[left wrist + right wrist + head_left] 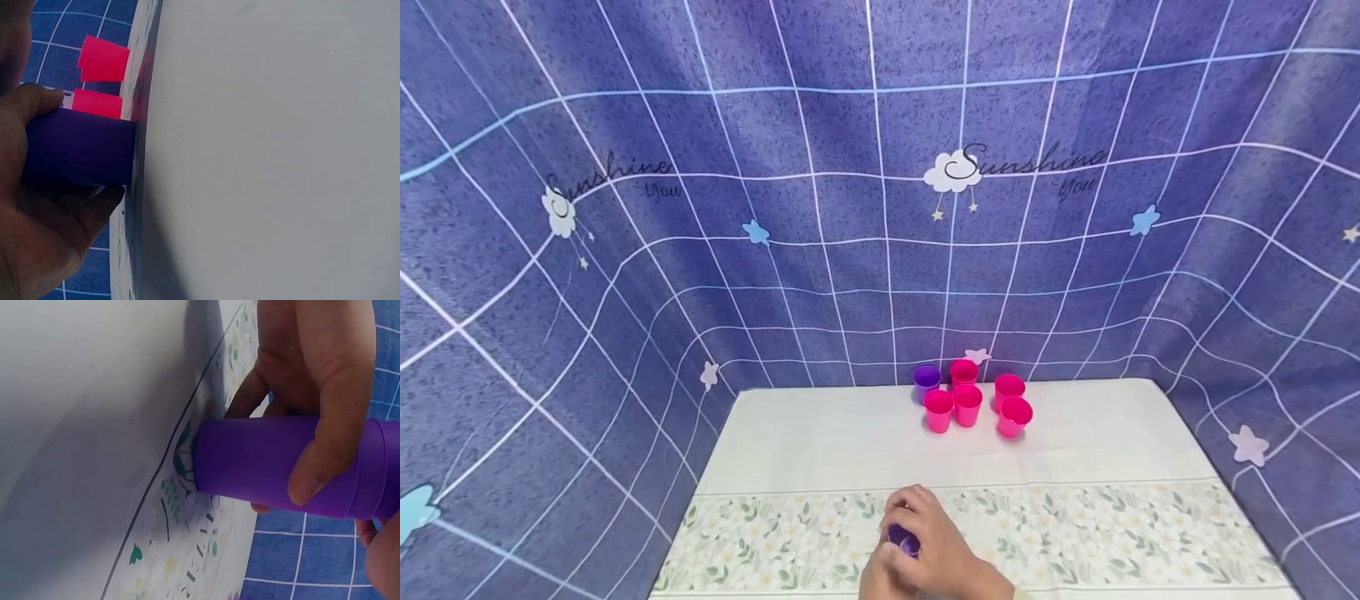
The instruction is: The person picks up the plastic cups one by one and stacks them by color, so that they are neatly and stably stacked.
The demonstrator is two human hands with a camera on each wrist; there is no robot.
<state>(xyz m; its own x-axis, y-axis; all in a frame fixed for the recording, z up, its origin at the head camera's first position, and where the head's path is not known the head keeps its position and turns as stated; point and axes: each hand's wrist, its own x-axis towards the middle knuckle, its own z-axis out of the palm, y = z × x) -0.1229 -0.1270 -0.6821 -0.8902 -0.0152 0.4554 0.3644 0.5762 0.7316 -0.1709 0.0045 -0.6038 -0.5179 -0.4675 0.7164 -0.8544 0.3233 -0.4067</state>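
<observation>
A stack of nested purple cups (269, 459) stands upright, its base right at the table; the rims show as bands at the upper end. My left hand (47, 231) grips the lower body, thumb on one side and fingers on the other. Higher up, my right hand (936, 542) holds the upper end, fingers curled over the rim. Between the hands in the head view, the purple opening (904, 540) is partly covered by fingers. Only part of the right hand (382, 559) enters the right wrist view.
Toward the back of the table (820, 433) stand several pink cups, one of them a front pink cup (938, 412), with a single purple cup (927, 385) at their left. A blue grid-patterned curtain (850, 250) encloses the table's back and sides. A floral band (790, 542) crosses the tablecloth.
</observation>
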